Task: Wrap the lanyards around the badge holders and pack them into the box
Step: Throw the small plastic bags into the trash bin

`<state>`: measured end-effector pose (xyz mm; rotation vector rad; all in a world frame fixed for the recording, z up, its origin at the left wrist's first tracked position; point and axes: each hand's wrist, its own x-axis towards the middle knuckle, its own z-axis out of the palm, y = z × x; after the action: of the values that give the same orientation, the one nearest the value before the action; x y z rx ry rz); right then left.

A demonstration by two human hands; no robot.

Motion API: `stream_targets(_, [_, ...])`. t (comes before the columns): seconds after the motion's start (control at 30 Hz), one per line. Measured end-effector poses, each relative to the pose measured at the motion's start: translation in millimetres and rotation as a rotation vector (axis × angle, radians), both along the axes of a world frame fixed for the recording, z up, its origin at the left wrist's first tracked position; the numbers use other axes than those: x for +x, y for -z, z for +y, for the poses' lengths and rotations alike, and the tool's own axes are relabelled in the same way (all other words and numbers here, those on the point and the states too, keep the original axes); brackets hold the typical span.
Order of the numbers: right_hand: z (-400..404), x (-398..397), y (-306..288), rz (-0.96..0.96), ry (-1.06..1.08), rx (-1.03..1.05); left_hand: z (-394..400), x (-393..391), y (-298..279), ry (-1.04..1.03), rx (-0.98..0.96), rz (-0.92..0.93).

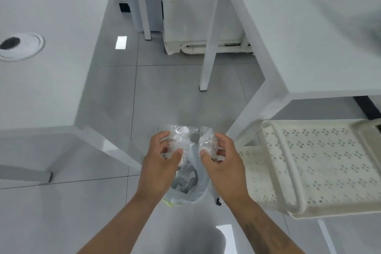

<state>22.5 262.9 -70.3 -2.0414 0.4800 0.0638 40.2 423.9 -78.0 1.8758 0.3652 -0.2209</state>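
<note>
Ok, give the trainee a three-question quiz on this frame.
1. True or false: the left hand and the right hand each hold crumpled clear plastic.
2. What hangs open under the hands: A a grey plastic bag, B a cardboard box, C a metal bucket?
3. Fill in: the perforated cream basket is on the person's ____ side.

Key: 1 true; 2 A; 3 right.

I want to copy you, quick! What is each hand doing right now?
Left hand: fingers curled round crinkly clear plastic wrapping.
Right hand: fingers pinching the other bunch of clear wrapping.
</note>
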Motion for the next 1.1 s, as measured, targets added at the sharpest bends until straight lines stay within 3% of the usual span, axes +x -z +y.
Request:
stream_targets(0.3, [-5,12,162,-0.007,-0.017,-0.012,-8,15,152,-0.032,0.012,-0.006])
stream_targets(0.5, [-3,-1,224,0.046,-0.052,-0.091,-1,3,208,0.008,0.085,0.059])
stream_targets(0.77, [-4,-17,240,-0.011,-0.13,-0.168,8,-11,220,0.037,0.139,0.094])
stream_targets(1.1, [2,-2,212,-0.199,-0.125,-0.059,11,-2,197,0.04,0.141,-0.063])
